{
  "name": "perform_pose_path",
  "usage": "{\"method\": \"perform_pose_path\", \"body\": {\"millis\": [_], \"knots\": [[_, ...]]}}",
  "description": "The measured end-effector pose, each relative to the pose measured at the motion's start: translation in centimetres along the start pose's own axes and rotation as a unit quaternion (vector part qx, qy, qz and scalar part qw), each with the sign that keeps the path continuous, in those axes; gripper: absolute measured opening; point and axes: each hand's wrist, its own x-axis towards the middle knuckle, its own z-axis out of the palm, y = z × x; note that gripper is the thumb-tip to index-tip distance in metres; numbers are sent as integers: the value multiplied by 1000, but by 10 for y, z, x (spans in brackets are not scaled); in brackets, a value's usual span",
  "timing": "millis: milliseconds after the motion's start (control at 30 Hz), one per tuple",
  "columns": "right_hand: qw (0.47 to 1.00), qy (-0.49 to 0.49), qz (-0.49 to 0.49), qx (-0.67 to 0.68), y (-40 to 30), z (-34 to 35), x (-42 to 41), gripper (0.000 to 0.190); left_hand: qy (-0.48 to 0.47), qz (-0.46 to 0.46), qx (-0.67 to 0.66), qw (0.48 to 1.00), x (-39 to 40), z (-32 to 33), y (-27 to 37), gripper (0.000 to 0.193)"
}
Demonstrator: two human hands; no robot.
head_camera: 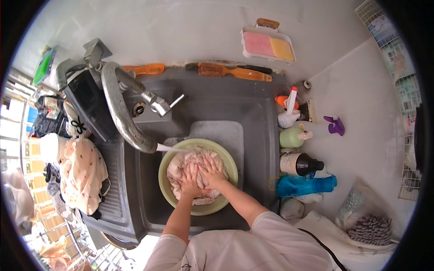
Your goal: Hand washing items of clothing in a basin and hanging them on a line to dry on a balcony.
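Note:
A pale pink cloth, bunched up and wet-looking, fills a light green basin in the grey sink. My left hand lies on the cloth left of centre, fingers spread and pointing away from me. Beside it my right hand rests palm down, its fingers apart too. Neither hand is closed around anything. From the curved metal faucet a stream of water runs into the basin at its upper left. The cloth under my palms is hidden.
A patterned cloth lies on the ribbed drainboard at left. Orange-handled brushes line the back ledge. Bottles stand along the right: a green pump bottle, a dark bottle and a blue bottle. A soap tray hangs on the wall.

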Motion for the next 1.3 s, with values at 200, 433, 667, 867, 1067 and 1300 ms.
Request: {"method": "perform_pose_path", "body": {"millis": [200,433,667,867,1067,1300], "knots": [[998,-50,-1,28,14,14,24,131,116,90,-130,981,16,14,-12,133],[1000,2,-12,14,15,0,21,120,88,111,-163,976,29,47,-51,118],[999,-18,2,43,24,7,26,112,76,55,-150,984,32,51,-44,105],[998,-53,-14,36,23,13,32,108,89,75,-118,986,32,42,-46,104],[999,-14,-12,31,22,18,27,108,48,42,-100,993,30,42,-42,103],[993,16,-19,113,29,27,29,112,90,107,-206,968,40,62,-56,101]]}}
